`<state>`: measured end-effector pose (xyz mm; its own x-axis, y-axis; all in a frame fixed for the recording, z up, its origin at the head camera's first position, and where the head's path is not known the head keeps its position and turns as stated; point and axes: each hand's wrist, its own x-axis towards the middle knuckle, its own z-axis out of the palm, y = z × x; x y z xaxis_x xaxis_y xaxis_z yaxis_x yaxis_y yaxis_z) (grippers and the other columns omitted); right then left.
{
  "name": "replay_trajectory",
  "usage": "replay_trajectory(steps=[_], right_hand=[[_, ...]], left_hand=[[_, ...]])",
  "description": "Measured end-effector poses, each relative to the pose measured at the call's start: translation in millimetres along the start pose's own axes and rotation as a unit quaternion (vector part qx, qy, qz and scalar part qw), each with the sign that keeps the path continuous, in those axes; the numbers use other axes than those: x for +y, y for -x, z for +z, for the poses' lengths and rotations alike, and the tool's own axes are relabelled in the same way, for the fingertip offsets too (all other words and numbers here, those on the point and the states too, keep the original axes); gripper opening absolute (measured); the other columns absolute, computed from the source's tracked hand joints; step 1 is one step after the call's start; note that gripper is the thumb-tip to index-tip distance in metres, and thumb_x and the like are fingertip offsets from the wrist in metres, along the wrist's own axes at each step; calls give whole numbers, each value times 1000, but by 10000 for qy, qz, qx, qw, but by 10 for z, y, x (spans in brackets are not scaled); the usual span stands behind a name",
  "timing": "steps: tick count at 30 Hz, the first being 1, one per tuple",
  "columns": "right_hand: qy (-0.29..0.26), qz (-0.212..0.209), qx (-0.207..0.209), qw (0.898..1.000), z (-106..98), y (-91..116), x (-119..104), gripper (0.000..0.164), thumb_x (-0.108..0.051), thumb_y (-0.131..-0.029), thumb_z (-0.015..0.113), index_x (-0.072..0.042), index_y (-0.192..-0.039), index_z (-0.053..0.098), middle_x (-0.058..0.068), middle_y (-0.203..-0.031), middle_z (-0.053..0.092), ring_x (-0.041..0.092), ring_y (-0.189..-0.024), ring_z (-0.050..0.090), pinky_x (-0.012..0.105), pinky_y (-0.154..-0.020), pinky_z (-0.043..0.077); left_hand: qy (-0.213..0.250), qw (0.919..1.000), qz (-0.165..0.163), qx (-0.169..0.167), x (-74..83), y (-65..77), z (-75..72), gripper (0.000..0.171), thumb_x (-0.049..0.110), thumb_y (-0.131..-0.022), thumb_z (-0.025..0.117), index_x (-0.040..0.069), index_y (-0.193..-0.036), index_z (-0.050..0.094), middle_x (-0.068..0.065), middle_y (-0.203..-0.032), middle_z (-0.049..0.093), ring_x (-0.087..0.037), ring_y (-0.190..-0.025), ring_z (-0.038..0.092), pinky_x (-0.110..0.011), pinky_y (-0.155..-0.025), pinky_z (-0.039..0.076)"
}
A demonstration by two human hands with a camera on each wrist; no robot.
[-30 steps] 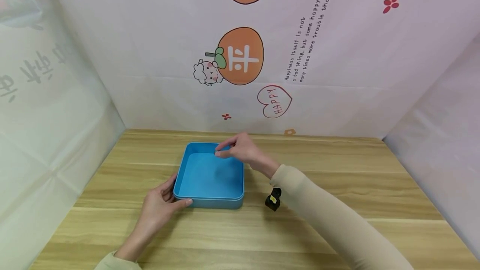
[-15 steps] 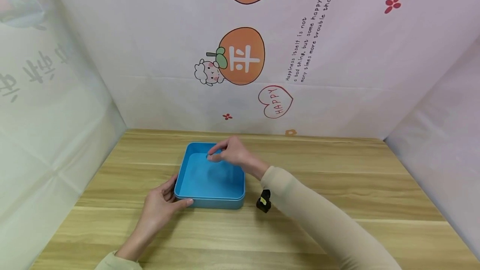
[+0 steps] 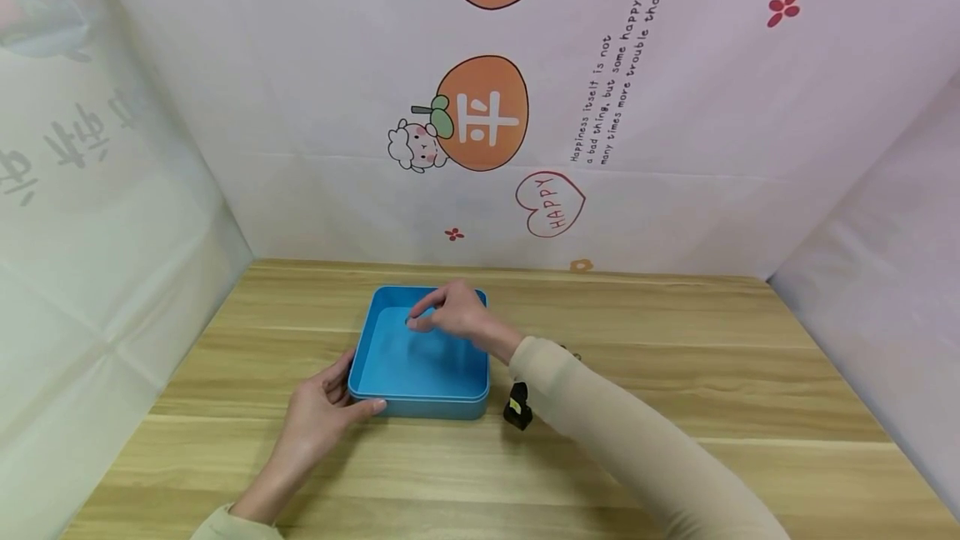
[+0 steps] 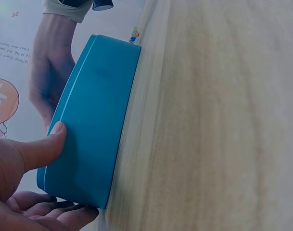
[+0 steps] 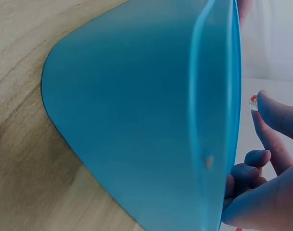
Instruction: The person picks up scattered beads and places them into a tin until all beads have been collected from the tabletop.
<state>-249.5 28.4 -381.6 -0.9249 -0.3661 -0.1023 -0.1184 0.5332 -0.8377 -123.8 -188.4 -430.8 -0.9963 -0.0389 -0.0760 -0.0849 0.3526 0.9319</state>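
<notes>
A square, open-topped blue box (image 3: pixel 420 361) rests on the wooden table. My left hand (image 3: pixel 318 415) grips its near left corner, thumb on the front wall and fingers along the left side; the left wrist view shows the thumb (image 4: pixel 47 147) pressed to the wall. Over the box's inside, my right hand (image 3: pixel 453 312) pinches a small clear glass marble (image 5: pixel 253 102) with orange in it between thumb and index fingertip. The other fingers of that hand are curled. In the head view the marble is mostly covered by the fingertips.
On the table to the right of the box lie a few more marbles (image 3: pixel 573 352), partly hidden behind the right sleeve (image 3: pixel 637 440). A black wrist camera (image 3: pixel 517 407) hangs under that forearm. A printed white cloth (image 3: pixel 660 215) stands along the table's back edge.
My right hand has moved left and a little nearer over the box, still pinching the marble. Marbles beyond the sleeve have come into view. The left hand and box have stayed put.
</notes>
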Motion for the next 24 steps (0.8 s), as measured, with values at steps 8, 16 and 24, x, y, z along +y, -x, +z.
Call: replay_trajectory(steps=[8, 16, 24], right_hand=[[-62, 65, 63, 9999, 34, -9, -7, 10, -21, -93, 85, -15, -100, 87, 1, -106, 67, 23, -92, 50, 36, -73, 40], [-58, 77, 123, 9999, 62, -38, 21, 10, -21, -93, 85, -14, -99, 87, 1, -110, 68, 23, -95, 52, 37, -76, 43], [-48, 161, 189, 9997, 72, -47, 32, 16, -21, -93, 85, -12, -106, 86, 3, -106, 66, 24, -96, 53, 38, -78, 44]], left_hand=[[17, 10000, 10, 3, -1, -3, 5, 97, 16, -86, 91, -6, -161, 33, -26, -164, 35, -39, -145, 42, -42, -106, 49], [5, 10000, 16, 2, 2, -7, 7, 97, 15, -87, 91, -6, -162, 33, -27, -164, 35, -39, -144, 43, -42, -106, 49], [-22, 10000, 35, -2, 10, 10, 4, 97, 16, -86, 91, -7, -161, 34, -27, -163, 36, -39, -144, 43, -43, -107, 48]])
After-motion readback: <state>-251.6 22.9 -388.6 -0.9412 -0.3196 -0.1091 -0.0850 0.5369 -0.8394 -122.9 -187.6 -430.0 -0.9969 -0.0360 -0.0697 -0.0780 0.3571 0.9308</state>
